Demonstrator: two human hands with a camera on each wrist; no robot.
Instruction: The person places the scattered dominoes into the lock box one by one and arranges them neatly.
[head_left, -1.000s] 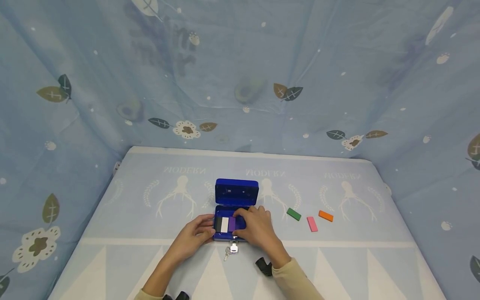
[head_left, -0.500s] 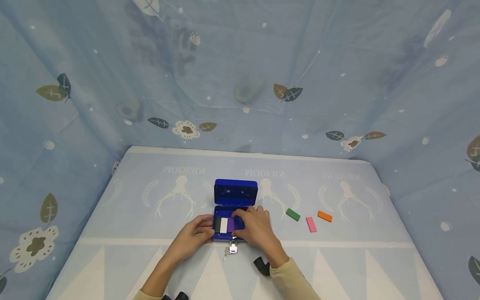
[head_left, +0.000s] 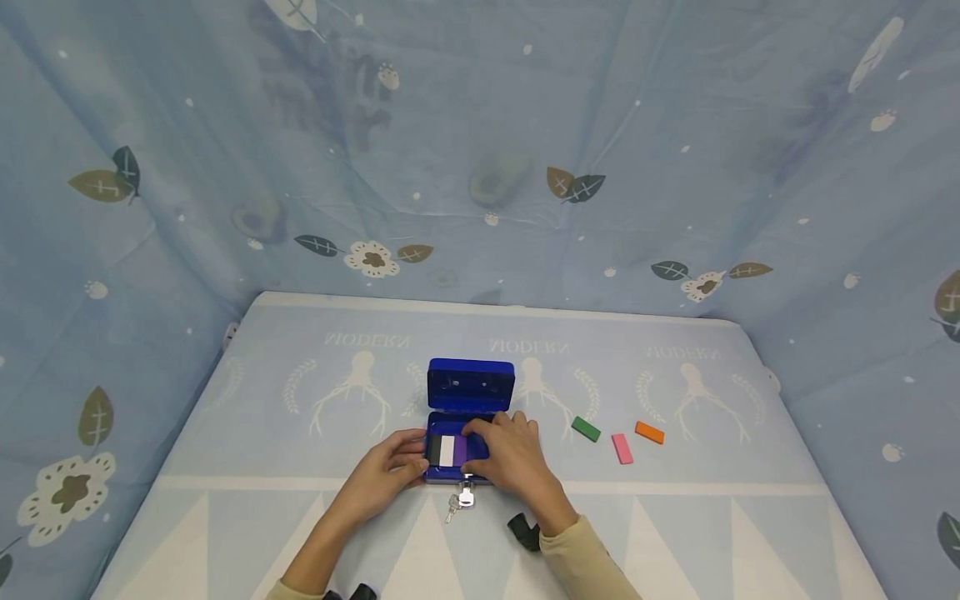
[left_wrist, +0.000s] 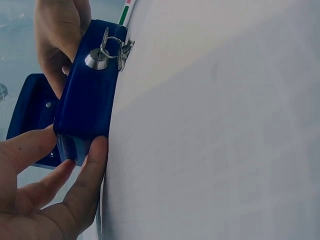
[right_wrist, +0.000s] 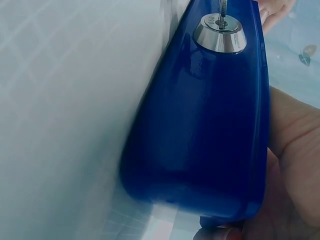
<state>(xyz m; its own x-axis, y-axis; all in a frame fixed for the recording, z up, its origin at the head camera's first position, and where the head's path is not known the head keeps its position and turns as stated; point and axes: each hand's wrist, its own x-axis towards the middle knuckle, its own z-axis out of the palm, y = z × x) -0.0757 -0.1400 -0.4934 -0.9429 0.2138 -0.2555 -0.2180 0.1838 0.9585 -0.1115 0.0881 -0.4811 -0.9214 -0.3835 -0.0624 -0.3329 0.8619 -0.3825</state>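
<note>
A blue metal cash box lies with its lid raised at the back. Inside, at its left end, a dark block, a white block and a purple block lie side by side. My right hand reaches in from the right and pinches the purple block by its ends, between thumb and forefinger. My left hand holds the box's left end; the left wrist view shows the thumb at the rim and fingers against the side. The right fingertips are hidden in the right wrist view.
A key ring with keys hangs from the box's front lock. Right of the box lie a green block, a pink block and an orange block. Black wrist gear sits by the right wrist. Patterned cloth hangs behind.
</note>
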